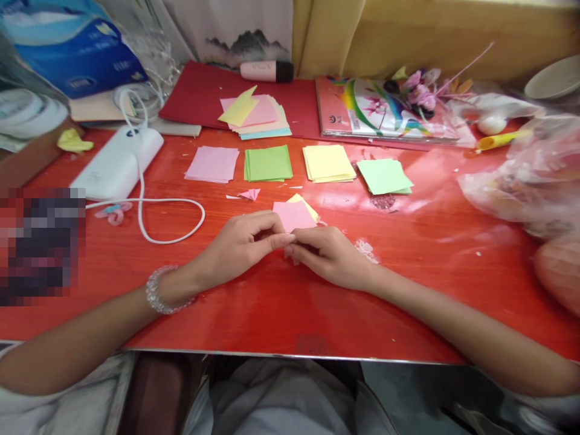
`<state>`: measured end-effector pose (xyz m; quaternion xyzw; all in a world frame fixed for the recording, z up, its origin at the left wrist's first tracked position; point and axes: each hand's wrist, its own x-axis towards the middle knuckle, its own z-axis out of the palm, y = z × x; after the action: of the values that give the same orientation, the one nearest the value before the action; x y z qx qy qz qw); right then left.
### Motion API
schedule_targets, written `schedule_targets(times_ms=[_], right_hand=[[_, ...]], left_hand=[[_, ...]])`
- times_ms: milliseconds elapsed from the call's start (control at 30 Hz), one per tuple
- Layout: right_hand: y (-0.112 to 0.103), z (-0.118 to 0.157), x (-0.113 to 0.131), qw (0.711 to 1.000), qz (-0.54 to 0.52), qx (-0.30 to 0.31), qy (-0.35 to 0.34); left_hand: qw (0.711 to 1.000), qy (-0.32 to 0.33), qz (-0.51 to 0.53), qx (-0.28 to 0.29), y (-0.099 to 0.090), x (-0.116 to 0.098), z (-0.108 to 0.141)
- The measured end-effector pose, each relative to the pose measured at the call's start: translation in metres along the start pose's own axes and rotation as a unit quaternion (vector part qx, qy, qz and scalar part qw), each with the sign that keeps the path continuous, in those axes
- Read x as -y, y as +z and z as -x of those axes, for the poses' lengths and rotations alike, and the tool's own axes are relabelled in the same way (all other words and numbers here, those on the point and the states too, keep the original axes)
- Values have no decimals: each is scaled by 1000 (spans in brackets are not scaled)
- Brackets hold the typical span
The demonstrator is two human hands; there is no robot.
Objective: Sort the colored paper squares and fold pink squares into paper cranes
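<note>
My left hand (247, 244), with a clear beaded bracelet (158, 290) at the wrist, meets my right hand (333, 257) over the middle of the red table. Thumbs and fingertips of both are pinched together, and whatever lies between them is hidden or too small to name. Right behind the fingertips is a pink paper square (293, 215), overlapping a yellow sheet (304, 205). A small folded pink paper piece (251, 194) lies farther back. Beyond it runs a row of square paper stacks: pink (211, 164), green (269, 164), yellow (329, 163) and pale green (385, 176).
A white power bank (118, 163) with a looping cable (202, 211) lies at left. More coloured sheets (258, 113) rest on a red folder (194, 90) at the back. Plastic bags (521, 175) crowd the right side. The table's front edge (290, 355) is near my body.
</note>
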<state>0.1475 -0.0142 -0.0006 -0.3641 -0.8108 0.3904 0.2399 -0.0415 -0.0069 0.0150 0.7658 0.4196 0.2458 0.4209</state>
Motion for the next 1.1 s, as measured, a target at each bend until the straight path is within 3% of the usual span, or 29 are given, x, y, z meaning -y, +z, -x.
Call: schedule_targets(times_ms=[333,567,700,867,1000,1100], right_hand=[[-2,1,3,999,-23,15,15],[-7,1,5,989,-132,56,47],[-8,0,4,980,-175,31,88],[-6,0,4,989,-133,17,66],[-6,-1,-1,967,-234,-5,99],[-6,-2,-5,948,-298,-32,108]], left_hand=[[999,-5,-48,-13,4,-1,3],[998,20,-64,-16,5,0,6],[999,-26,-36,-4,4,0,5],[998,-31,-48,0,4,-1,4],[997,-64,1,-47,3,0,4],[992,-52,68,-96,2,0,4]])
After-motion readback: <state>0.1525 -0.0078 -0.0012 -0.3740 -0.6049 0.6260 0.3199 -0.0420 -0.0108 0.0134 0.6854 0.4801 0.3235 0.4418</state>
